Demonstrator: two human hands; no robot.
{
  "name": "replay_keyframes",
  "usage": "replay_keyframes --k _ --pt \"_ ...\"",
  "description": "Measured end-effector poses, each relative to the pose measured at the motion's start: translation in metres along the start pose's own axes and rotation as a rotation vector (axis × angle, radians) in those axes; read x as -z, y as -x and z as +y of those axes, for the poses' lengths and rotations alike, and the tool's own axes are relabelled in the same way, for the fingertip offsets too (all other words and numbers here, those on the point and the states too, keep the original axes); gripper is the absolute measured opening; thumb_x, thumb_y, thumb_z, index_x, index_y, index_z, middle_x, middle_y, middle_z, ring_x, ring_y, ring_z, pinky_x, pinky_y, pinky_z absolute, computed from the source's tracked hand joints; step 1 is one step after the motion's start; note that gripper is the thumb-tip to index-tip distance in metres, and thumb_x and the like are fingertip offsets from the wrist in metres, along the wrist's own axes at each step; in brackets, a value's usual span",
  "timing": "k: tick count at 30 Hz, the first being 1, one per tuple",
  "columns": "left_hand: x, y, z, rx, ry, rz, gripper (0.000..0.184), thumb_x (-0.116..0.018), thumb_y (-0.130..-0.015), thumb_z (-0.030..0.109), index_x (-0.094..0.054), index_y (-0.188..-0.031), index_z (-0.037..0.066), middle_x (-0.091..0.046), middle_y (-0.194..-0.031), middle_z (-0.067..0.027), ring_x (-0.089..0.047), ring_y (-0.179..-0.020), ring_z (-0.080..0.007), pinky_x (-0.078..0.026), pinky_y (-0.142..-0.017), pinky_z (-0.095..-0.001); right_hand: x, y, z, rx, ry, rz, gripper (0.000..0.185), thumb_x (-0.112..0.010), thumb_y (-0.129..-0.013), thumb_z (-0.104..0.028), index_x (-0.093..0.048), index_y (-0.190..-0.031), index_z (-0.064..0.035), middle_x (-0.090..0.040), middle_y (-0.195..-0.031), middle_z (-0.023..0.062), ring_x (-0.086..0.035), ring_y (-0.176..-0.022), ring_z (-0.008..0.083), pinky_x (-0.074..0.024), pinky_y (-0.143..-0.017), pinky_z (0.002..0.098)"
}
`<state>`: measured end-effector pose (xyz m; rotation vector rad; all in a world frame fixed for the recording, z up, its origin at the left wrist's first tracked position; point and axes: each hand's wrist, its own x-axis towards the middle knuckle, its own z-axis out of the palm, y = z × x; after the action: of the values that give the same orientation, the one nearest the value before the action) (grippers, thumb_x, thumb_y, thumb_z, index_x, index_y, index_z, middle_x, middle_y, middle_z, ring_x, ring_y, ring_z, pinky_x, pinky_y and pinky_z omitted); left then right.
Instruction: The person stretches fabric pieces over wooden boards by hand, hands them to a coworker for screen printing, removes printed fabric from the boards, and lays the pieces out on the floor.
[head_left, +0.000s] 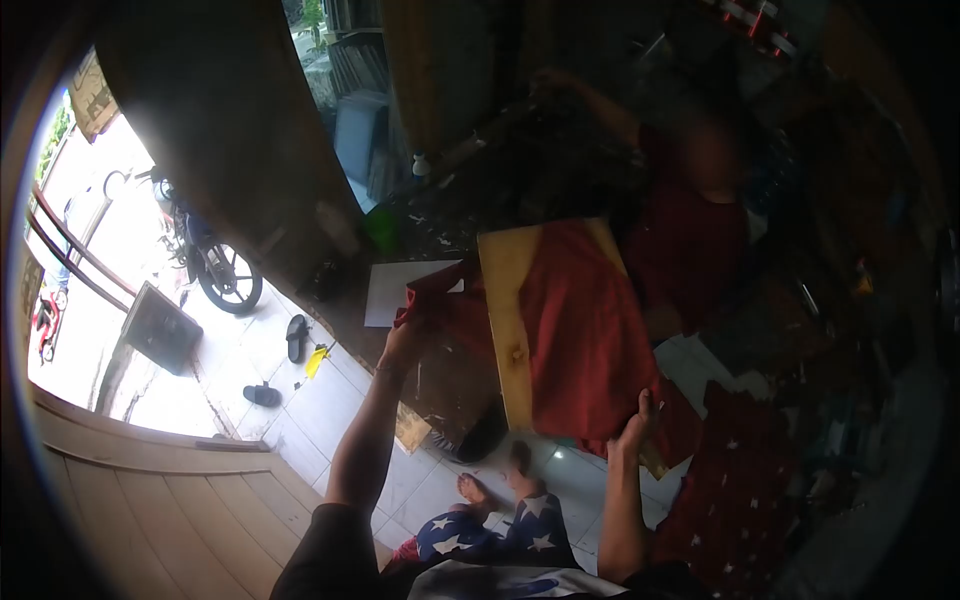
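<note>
A red cloth [580, 330] lies draped over a flat yellowish wooden board [505, 300], which is held at a tilt in front of me. My left hand [402, 347] is closed on a bunched part of the cloth, out to the left of the board. At the board's lower right corner, my right hand [634, 425] grips the cloth, its thumb on top; the fingers underneath are hidden. Under the left part of the cloth is a white sheet [390, 290] on a dark, marked table [450, 215].
Across the table sits another person in a dark red shirt [690, 240], one arm stretched over it. A green container [381, 230] and a small white bottle [420, 165] stand there. Dark red patterned fabric [725, 490] lies at right. Black sandals [296, 338] and a motorcycle [225, 270] are at left.
</note>
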<state>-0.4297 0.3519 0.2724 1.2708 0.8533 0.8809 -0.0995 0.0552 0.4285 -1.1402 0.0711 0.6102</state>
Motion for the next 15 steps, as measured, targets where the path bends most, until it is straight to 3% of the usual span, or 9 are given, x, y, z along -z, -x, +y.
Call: replay_keyframes --k 3,5,6,7,8,10,14,15 --pt "-0.021 -0.036 0.031 -0.06 -0.237 0.022 0.038 -0.048 -0.092 0.008 -0.047 -0.13 0.007 -0.056 -0.124 -0.0079 -0.054 -0.115 -0.0229 -0.044 -0.101 -0.0363 -0.02 -0.038 0.035 -0.065 -0.144 -0.028 0.051 -0.057 -0.092 -0.024 -0.04 -0.133 0.0006 -0.049 -0.13 0.0168 -0.051 -0.117 0.031 -0.0452 -0.099 0.0442" --pt "-0.029 -0.076 0.038 0.105 0.256 0.009 0.036 -0.041 -0.095 0.013 -0.046 -0.13 0.007 -0.053 -0.128 -0.0077 -0.048 -0.123 -0.0235 -0.041 -0.103 -0.0458 -0.035 -0.066 0.05 -0.031 -0.139 -0.046 0.047 -0.056 -0.092 -0.021 -0.042 -0.131 0.001 -0.05 -0.129 0.0166 -0.052 -0.116 0.0309 -0.0454 -0.1 0.0442" --pt "-0.015 -0.108 0.006 -0.106 0.008 -0.098 0.034 -0.043 -0.094 0.011 -0.051 -0.127 0.011 -0.05 -0.125 -0.0034 -0.044 -0.122 -0.02 -0.039 -0.103 -0.0504 -0.05 -0.067 0.051 -0.016 -0.142 -0.054 0.047 -0.054 -0.094 -0.022 -0.041 -0.133 0.0003 -0.049 -0.131 0.0168 -0.051 -0.118 0.0306 -0.0443 -0.101 0.0435" --pt "-0.016 -0.129 0.003 -0.102 0.005 -0.098 0.034 -0.043 -0.094 0.011 -0.051 -0.127 0.011 -0.05 -0.125 -0.0034 -0.044 -0.122 -0.02 -0.039 -0.103 -0.0504 -0.064 -0.073 0.057 -0.005 -0.144 -0.058 0.046 -0.052 -0.095 -0.024 -0.041 -0.134 -0.0004 -0.047 -0.134 0.0169 -0.051 -0.119 0.0302 -0.0433 -0.102 0.0427" --pt "-0.017 -0.151 0.0 -0.126 0.215 -0.041 0.037 -0.045 -0.093 0.012 -0.048 -0.131 0.011 -0.048 -0.13 -0.0035 -0.042 -0.125 -0.0202 -0.039 -0.104 -0.0495 -0.072 -0.086 0.067 0.03 -0.173 -0.075 0.044 -0.05 -0.096 -0.022 -0.041 -0.133 0.0005 -0.047 -0.133 0.0173 -0.051 -0.118 0.0303 -0.0435 -0.101 0.043" --pt "-0.052 -0.182 0.059 0.048 0.743 0.152 0.046 -0.054 -0.089 0.018 -0.048 -0.134 0.012 -0.047 -0.139 -0.0076 -0.043 -0.128 -0.0253 -0.043 -0.101 -0.0439 -0.095 -0.117 0.089 0.009 -0.208 -0.042 0.045 -0.052 -0.094 -0.02 -0.04 -0.132 -0.0002 -0.047 -0.133 0.0172 -0.05 -0.118 0.0305 -0.044 -0.101 0.0438" --pt "-0.031 -0.303 0.003 -0.094 0.593 0.043 0.043 -0.058 -0.087 0.02 -0.054 -0.129 0.013 -0.054 -0.132 -0.009 -0.053 -0.119 -0.0271 -0.048 -0.093 -0.0377 -0.169 -0.146 0.087 -0.049 -0.151 0.086 0.053 -0.053 -0.094 -0.021 -0.033 -0.139 -0.0038 -0.04 -0.14 0.0178 -0.047 -0.123 0.0319 -0.0412 -0.104 0.0456" --pt "-0.023 -0.331 -0.011 -0.113 0.292 0.052 0.043 -0.058 -0.086 0.019 -0.054 -0.128 0.011 -0.055 -0.13 -0.0096 -0.054 -0.117 -0.0268 -0.048 -0.093 -0.0382 -0.183 -0.156 0.089 -0.053 -0.144 0.096 0.054 -0.052 -0.094 -0.022 -0.032 -0.141 -0.0045 -0.038 -0.142 0.0178 -0.046 -0.124 0.0322 -0.0402 -0.105 0.0459"
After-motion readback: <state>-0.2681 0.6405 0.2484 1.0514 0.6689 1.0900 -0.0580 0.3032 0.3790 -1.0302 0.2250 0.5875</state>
